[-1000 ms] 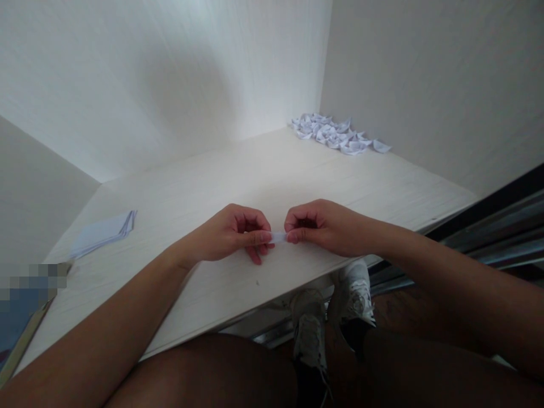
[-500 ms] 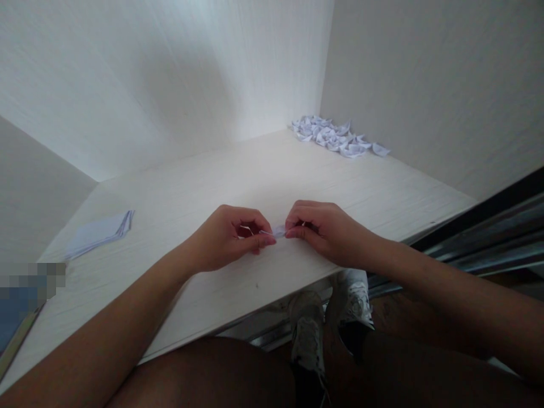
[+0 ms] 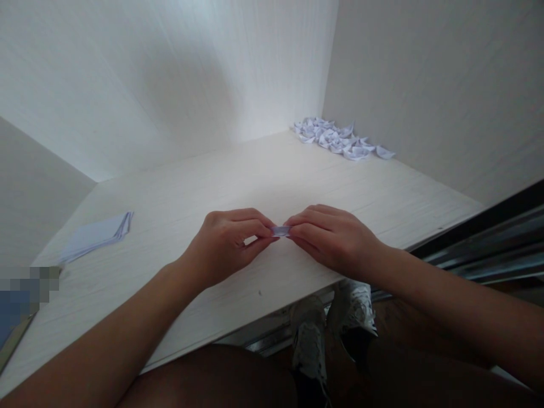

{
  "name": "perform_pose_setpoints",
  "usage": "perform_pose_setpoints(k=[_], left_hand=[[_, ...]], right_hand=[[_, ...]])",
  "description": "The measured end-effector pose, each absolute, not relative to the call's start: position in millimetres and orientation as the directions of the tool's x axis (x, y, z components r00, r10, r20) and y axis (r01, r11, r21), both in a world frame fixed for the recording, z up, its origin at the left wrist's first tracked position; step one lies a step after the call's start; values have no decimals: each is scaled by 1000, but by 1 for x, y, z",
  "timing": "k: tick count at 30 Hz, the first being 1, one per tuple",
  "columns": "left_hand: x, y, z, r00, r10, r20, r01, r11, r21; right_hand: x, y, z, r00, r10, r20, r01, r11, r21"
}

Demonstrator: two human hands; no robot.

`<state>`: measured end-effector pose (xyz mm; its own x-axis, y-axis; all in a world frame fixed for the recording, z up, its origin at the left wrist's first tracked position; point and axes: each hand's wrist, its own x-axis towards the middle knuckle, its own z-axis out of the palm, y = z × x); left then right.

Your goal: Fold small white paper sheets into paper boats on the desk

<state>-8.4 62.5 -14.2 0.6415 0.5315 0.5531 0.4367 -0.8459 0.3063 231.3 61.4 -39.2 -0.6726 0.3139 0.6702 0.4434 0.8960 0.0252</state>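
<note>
A small folded piece of white paper [image 3: 280, 231] is stretched between my two hands, just above the white tabletop [image 3: 229, 306]. My left hand [image 3: 238, 238] pinches its left end between thumb and fingers. The other end is gripped by my right hand [image 3: 331, 235], also closed in a pinch. Only the short middle of the paper shows; its ends are hidden by my fingertips.
In the far right corner lies a heap of folded paper boats [image 3: 331, 139] against the walls. A stack of white paper sheets [image 3: 96, 235] rests at the left. Shoes [image 3: 308, 334] show below the table's front edge.
Both hands have turned so their backs face up more, with fingers closing in on the paper's ends. The paper now shows as a small narrow shape between them.
</note>
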Motion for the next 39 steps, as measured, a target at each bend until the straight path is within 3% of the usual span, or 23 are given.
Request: perform_pose_setpoints(k=[7,11,15,23,27,30,39], left_hand=[[-6,59,-12,662,482,574,434,-871,230],[-6,58,-12,628,535,565,447,-842,301],[-6,58,-12,589,615,524,447,-788,423],[-3,56,-8,510,730,455,474,-680,559],[-4,60,-15,458,801,385,423,-578,698],[-2,62,-21,466,787,404,351,-584,732],[15,53,-27,344,887,306,91,-356,930]], right_hand=[[232,62,-41,-638,304,707,427,904,-3],[231,62,-43,-607,331,723,409,909,-73],[229,60,-41,-567,447,692,403,883,-240],[226,60,-36,-471,659,586,364,750,-552],[227,63,-36,-413,788,456,286,588,-757],[227,66,-36,-428,853,298,145,390,-909],[229,68,-30,-499,859,116,25,148,-989]])
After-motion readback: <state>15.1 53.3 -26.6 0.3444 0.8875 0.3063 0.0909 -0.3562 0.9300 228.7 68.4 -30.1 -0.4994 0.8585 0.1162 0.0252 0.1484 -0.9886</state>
